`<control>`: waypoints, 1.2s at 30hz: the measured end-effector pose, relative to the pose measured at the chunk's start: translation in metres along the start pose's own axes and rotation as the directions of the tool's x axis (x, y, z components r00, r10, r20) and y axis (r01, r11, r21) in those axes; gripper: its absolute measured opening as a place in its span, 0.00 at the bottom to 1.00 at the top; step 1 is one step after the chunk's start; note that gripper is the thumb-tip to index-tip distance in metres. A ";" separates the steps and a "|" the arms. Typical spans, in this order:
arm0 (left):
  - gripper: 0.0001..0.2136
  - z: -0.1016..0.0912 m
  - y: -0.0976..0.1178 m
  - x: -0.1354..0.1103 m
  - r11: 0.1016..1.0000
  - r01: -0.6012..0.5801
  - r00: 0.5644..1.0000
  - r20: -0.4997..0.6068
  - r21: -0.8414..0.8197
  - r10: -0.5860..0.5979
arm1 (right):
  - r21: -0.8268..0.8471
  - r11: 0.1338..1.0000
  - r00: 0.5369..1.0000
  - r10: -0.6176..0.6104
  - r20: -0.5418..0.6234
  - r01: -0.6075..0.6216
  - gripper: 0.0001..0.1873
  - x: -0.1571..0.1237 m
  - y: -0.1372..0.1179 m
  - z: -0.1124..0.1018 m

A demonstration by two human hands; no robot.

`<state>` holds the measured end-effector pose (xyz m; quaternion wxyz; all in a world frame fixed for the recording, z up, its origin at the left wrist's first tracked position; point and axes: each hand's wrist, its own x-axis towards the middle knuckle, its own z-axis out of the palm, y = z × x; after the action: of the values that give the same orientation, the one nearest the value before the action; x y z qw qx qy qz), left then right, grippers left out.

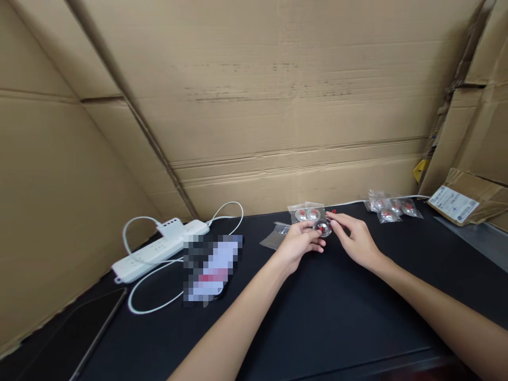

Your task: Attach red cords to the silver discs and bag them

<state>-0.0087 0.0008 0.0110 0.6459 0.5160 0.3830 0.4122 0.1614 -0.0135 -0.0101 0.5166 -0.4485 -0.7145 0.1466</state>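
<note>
My left hand [302, 242] grips a small round silver disc [325, 228] with red at its centre, the thumb lying on its face. To the right of the disc, my right hand [354, 238] has its thumb and index finger bent together in a pinch. A bit of red cord [334, 211] sticks out by those fingertips, which appear to hold it; their contact is partly hidden. Just behind my hands lies a clear bag [307, 207] with two similar discs showing. A flat clear plastic bag [272, 238] is partly covered by my left hand.
Several bagged silver discs [391, 207] lie at the back right. Farther right is a cardboard packet [472, 198] with a white label. A white power strip [135, 264] with cables and a blurred phone-like object [214, 270] lie left. Cardboard walls [278, 106] surround the black table [317, 317].
</note>
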 end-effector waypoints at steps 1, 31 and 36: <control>0.06 0.000 0.001 0.000 0.999 0.011 1.000 0.009 -0.036 -0.010 | -0.033 0.998 0.999 -0.050 0.003 0.050 0.17 -0.001 -0.003 -0.001; 0.08 -0.001 0.001 0.002 0.844 0.027 0.996 0.085 -0.536 0.023 | 0.208 0.977 0.995 -0.055 0.084 0.036 0.21 -0.001 -0.005 0.002; 0.08 -0.001 0.000 0.003 0.860 0.031 0.997 0.075 -0.510 0.009 | 0.238 0.971 0.993 -0.052 0.108 0.026 0.21 -0.002 -0.006 0.003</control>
<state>-0.0086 0.0041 0.0105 0.7757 0.3396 0.2386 0.4755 0.1556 -0.0175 -0.0082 0.5276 -0.3608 -0.7288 0.2454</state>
